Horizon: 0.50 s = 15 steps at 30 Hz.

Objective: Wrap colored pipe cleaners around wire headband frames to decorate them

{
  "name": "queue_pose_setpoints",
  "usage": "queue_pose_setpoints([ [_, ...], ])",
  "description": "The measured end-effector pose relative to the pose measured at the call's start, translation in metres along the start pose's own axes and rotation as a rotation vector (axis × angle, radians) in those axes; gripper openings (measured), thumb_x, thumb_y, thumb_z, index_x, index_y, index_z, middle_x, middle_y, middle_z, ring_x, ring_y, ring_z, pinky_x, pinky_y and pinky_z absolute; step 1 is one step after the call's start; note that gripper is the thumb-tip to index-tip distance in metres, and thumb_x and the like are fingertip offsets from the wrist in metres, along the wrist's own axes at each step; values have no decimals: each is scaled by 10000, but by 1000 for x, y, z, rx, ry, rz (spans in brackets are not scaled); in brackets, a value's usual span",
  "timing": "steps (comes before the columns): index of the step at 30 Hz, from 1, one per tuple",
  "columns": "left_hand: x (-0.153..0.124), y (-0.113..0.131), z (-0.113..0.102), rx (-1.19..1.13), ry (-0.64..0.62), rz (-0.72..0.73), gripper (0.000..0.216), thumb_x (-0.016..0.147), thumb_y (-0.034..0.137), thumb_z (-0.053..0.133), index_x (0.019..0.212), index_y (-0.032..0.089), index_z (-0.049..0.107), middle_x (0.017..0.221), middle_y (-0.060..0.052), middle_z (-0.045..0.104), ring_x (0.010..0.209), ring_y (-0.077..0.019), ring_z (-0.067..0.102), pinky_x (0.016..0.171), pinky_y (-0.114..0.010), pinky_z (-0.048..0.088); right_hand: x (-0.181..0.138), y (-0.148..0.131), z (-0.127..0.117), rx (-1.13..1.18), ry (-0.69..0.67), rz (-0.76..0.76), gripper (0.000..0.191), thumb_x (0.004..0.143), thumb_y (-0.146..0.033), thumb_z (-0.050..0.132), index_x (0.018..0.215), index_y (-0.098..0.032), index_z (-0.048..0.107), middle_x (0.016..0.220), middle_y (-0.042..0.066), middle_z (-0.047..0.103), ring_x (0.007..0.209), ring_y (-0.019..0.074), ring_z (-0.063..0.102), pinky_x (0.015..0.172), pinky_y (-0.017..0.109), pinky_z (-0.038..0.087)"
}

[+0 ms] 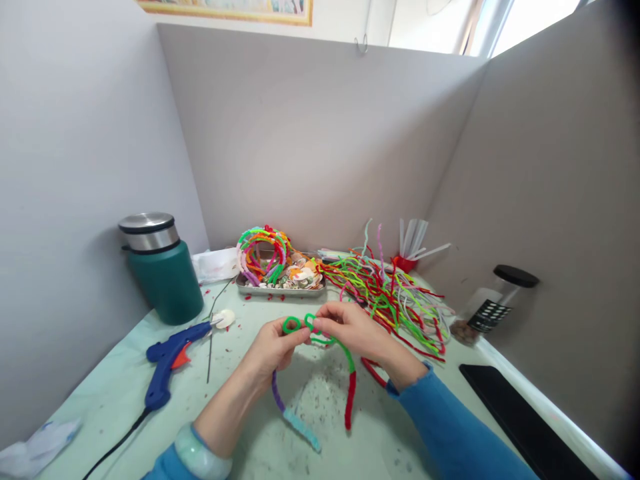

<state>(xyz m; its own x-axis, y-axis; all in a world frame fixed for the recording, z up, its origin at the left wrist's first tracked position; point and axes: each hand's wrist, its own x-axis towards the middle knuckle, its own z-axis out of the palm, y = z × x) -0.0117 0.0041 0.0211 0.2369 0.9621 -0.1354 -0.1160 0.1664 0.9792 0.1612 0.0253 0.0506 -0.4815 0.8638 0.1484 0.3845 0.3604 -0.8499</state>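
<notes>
Above the middle of the table, both hands meet on a pipe cleaner band [351,400]. Its visible ends hang down, one green and red, the other purple and light blue. My left hand [273,347] is closed, pinching beside a green loop [291,325] that stands up from its fingers. My right hand [350,325] pinches a second green loop [310,321] close by. The fingertips of the two hands nearly touch. How the loops join the band is hidden behind the fingers.
A blue glue gun [167,367] and a green bottle [163,273] stand left. Behind are a metal tray [280,291] with coloured rings [263,257] and a heap of pipe cleaners [395,300]. Right are a clear jar [493,307] and a black flat strip [520,413]. Grey partitions enclose the table.
</notes>
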Motion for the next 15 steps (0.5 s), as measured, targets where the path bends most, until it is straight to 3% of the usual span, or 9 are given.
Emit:
queue_pose_setpoints([
  [8, -1, 3, 3, 26, -6, -49, 322, 635, 443, 686, 619, 144, 570, 366, 117, 254, 320, -16, 127, 336, -202, 75, 5, 4, 12, 129, 89, -20, 120, 749, -276, 581, 755, -156, 586, 659, -19, 553, 593, 97, 470, 525, 202, 348],
  [15, -3, 6, 6, 37, 44, -45, 304, 607, 407, 703, 568, 152, 544, 338, 111, 284, 304, -17, 143, 328, -197, 75, 8, 4, 23, 560, 165, 100, 227, 677, -333, 672, 678, -139, 555, 573, -40, 510, 513, 66, 415, 497, 192, 344],
])
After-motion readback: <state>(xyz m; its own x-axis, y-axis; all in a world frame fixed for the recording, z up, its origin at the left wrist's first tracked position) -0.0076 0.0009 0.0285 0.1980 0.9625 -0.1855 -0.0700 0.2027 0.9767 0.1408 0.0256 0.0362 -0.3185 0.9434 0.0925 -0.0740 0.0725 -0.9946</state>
